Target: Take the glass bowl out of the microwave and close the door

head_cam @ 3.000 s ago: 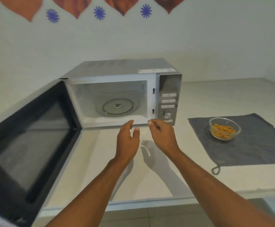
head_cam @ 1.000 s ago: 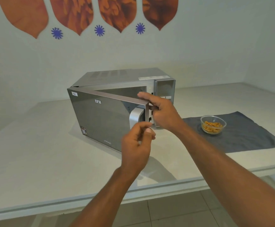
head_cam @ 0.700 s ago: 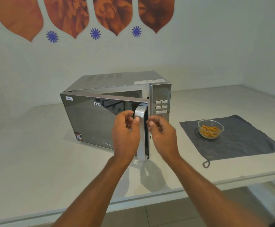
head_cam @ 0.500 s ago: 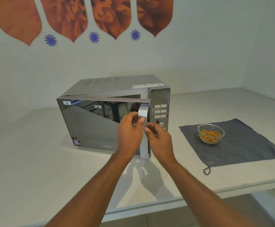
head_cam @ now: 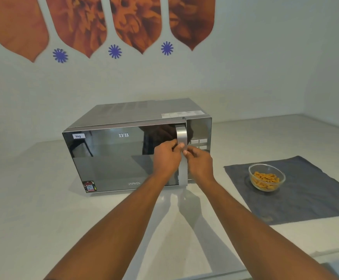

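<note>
Glass bowl [head_cam: 266, 177] already out: sitting on grey cloth [head_cam: 298, 190] toward right edge of desk [head_cam: 33, 215], orange snack pieces inside, well apart from microwave [head_cam: 138, 146]. Door [head_cam: 122, 158] looks flush with the body, so judged closed or a hair from latching (seam at the control panel not clear enough to confirm). Left hand [head_cam: 167, 158] at silver handle [head_cam: 181, 156], thumb on its face, fingers curled against it. Right hand [head_cam: 200, 163] just beside on handle's right side, fingers pinched loosely, touching or nearly so; can't tell if its grip actually holds anything. Remaining: confirm latch, let go. Desk: pale, matte, bare apart from these. White wall behind with orange leaf-shaped decals and blue flower stickers; corner at right.
</note>
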The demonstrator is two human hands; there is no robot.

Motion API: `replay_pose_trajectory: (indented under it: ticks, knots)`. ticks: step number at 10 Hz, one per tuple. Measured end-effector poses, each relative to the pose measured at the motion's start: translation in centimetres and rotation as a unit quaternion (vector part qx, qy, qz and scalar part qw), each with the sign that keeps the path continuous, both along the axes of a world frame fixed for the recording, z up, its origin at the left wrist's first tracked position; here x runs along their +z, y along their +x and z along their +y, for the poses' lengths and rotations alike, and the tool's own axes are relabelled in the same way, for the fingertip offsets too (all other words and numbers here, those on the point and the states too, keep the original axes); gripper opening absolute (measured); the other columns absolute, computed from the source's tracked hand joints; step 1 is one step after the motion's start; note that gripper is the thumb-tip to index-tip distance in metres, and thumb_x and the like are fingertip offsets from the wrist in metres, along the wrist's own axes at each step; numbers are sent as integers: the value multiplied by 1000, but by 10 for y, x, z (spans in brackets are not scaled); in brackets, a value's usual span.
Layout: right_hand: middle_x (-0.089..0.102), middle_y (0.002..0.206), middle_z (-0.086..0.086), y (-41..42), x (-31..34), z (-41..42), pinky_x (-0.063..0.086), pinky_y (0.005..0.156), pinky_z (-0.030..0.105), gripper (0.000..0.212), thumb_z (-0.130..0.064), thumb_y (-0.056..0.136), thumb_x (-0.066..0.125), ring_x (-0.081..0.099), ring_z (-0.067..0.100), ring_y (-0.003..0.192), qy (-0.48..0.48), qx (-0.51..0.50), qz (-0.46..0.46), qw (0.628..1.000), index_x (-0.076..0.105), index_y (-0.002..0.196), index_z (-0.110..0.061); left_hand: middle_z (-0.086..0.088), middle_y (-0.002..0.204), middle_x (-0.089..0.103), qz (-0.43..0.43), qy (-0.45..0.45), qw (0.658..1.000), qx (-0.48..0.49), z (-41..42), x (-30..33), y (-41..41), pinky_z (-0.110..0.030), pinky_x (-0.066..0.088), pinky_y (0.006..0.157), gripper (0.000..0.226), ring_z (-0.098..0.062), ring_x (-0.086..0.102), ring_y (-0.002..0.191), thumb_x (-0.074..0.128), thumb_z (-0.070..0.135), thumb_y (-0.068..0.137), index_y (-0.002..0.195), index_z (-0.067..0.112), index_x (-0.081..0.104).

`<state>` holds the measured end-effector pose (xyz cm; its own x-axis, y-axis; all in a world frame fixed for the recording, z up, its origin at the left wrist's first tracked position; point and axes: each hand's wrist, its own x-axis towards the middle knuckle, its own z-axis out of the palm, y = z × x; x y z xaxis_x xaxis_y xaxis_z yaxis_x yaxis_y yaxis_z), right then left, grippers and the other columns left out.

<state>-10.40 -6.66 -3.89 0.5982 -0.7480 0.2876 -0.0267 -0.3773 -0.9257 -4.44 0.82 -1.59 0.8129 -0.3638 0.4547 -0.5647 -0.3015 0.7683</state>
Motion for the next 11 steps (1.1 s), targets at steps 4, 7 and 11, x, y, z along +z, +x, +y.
replay_pose_trajectory:
  ticks: [4, 7, 11]
  knots:
    - [72, 120, 8, 15, -1, -13, 45, 95, 28, 33, -26, 94, 62, 66, 26, 110, 5, 0, 1, 1000, 67, 124, -14, -9, 107, 76, -5, -18, 1000, 23, -12, 0, 11, -22, 47, 87, 30, -14, 66, 91, 63, 27, 95, 118, 9, 72]
    - [73, 119, 7, 17, 2, -17, 47, 95, 29, 33, -27, 93, 63, 67, 25, 110, 7, 10, 13, 1000, 68, 123, -14, -9, 112, 74, 4, -4, 1000, 22, -16, 3, 11, -19, 43, 88, 33, -22, 69, 104, 61, 27, 96, 121, 8, 69]
    - [65, 133, 7, -33, 39, 10, 49, 101, 35, 37, -31, 98, 55, 62, 24, 120, -132, 35, 74, 988, 61, 132, -15, -2, 103, 66, -126, 168, 977, 36, 33, -24, 19, -25, 49, 78, 31, -18, 63, 89, 39, 30, 105, 109, 14, 66]
